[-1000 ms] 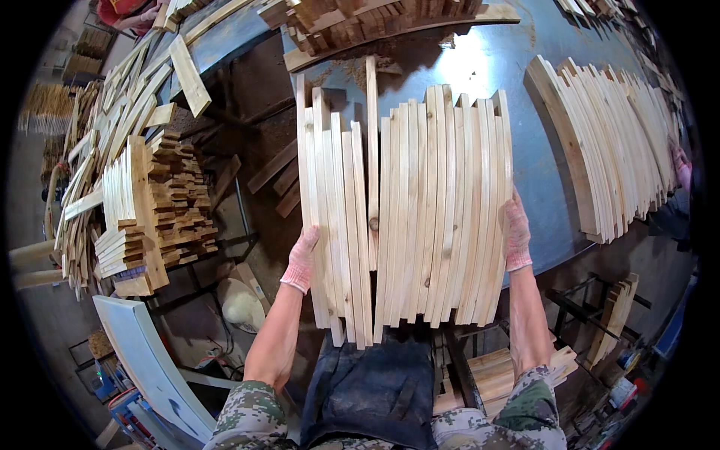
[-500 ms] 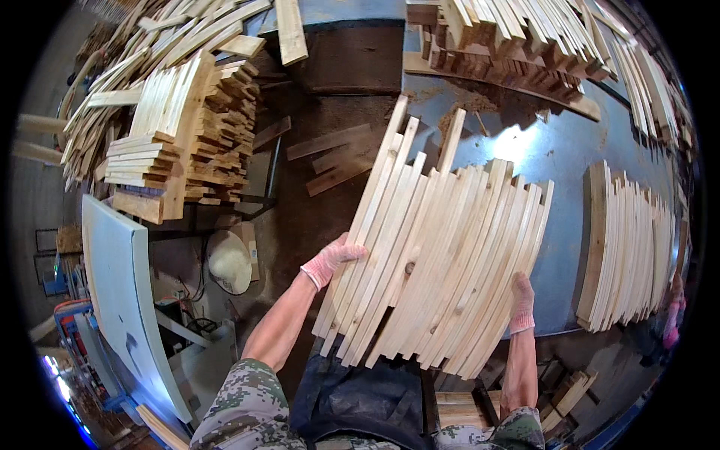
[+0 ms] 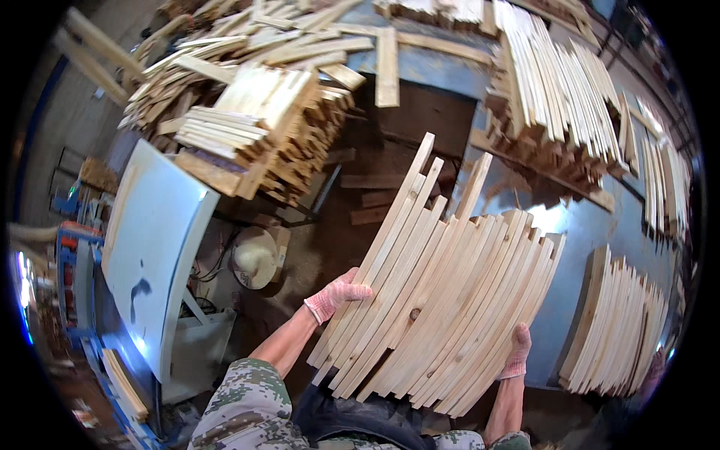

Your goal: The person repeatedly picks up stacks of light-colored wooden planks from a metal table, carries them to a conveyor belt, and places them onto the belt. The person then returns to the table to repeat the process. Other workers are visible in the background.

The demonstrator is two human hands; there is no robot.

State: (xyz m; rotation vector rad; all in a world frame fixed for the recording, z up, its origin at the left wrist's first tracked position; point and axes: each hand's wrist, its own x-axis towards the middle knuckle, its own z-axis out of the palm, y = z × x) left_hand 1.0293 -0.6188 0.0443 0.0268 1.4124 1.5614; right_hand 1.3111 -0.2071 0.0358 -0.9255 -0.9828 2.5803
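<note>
Between my two gloved hands is a wide row of pale wooden strips, pressed side by side with uneven ends. My left hand grips the row's left edge, its thumb lying over the top face. On the right edge my right hand clamps the outermost strip, thumb upward. Both hands wear pinkish knit gloves, and the fingers under the wood are hidden. A few strips stick out farther than the others at the far end. The near ends are close to my dark apron.
A blue-grey table lies beyond and right, bearing a strip bundle and a tall strip stack. Another stack stands far left beside a loose wood heap. A pale tilted panel and white round container are left.
My view has turned left, so the surroundings shift right and down in it. Both hands still hold the strip row, which sits slightly lower in view.
</note>
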